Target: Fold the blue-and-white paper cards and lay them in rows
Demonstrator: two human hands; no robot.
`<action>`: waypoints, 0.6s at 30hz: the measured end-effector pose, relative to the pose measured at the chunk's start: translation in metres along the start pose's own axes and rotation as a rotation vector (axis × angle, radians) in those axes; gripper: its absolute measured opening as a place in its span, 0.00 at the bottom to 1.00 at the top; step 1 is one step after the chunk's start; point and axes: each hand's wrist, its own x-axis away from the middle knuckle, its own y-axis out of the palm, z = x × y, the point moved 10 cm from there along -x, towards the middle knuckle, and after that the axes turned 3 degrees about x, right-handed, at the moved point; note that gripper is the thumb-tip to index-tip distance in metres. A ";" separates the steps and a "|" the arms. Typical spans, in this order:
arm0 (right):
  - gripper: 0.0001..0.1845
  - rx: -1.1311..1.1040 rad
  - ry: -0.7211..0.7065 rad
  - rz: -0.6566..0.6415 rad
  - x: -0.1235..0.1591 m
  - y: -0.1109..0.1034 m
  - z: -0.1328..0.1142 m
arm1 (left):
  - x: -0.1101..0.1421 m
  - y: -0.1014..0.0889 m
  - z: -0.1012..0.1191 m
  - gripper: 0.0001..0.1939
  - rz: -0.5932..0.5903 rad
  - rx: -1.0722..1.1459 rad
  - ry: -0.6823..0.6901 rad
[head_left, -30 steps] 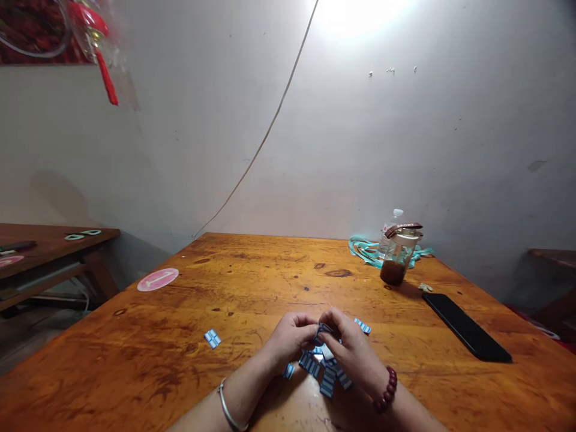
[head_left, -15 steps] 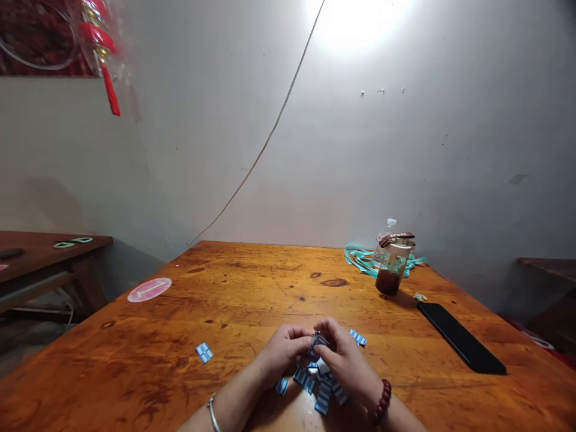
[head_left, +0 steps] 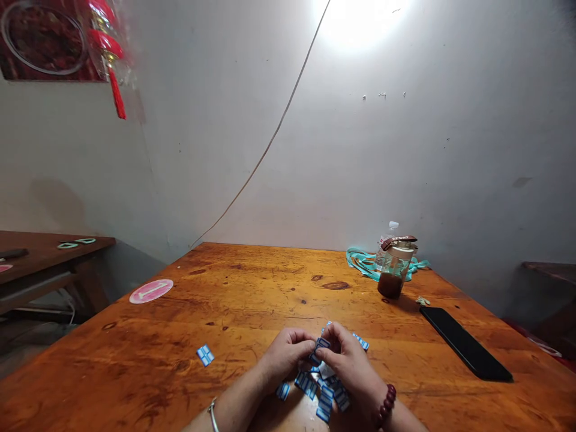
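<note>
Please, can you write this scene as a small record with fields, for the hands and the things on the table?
left hand: holds blue piece
right hand: holds same piece
below hands: pile of similar pieces
surface: wooden table
far side: jar, bottle, ribbon
right side: phone
left side: pink disc

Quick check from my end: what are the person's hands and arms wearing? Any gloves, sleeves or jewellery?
No gloves or sleeves show. The left hand has a thin silver bangle at the wrist, and the right hand wears a bracelet of round dark red beads.
</note>
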 end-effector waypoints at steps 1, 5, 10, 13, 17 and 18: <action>0.04 -0.026 0.003 -0.013 0.000 0.002 0.001 | 0.000 0.001 0.000 0.11 -0.004 0.003 -0.001; 0.05 -0.117 -0.008 -0.036 0.001 0.004 -0.007 | 0.000 0.000 0.004 0.11 0.023 -0.017 0.020; 0.06 -0.222 0.011 -0.064 0.002 0.001 -0.019 | -0.003 -0.007 0.005 0.12 0.088 0.025 0.035; 0.09 -0.210 0.005 -0.058 0.002 -0.001 -0.018 | -0.004 -0.007 0.002 0.12 0.065 0.009 0.026; 0.08 -0.184 -0.011 -0.034 0.000 0.000 -0.010 | -0.004 -0.007 0.003 0.13 0.040 0.006 0.036; 0.08 -0.185 -0.015 -0.021 0.000 0.000 -0.009 | -0.003 -0.006 0.003 0.12 0.035 0.012 0.038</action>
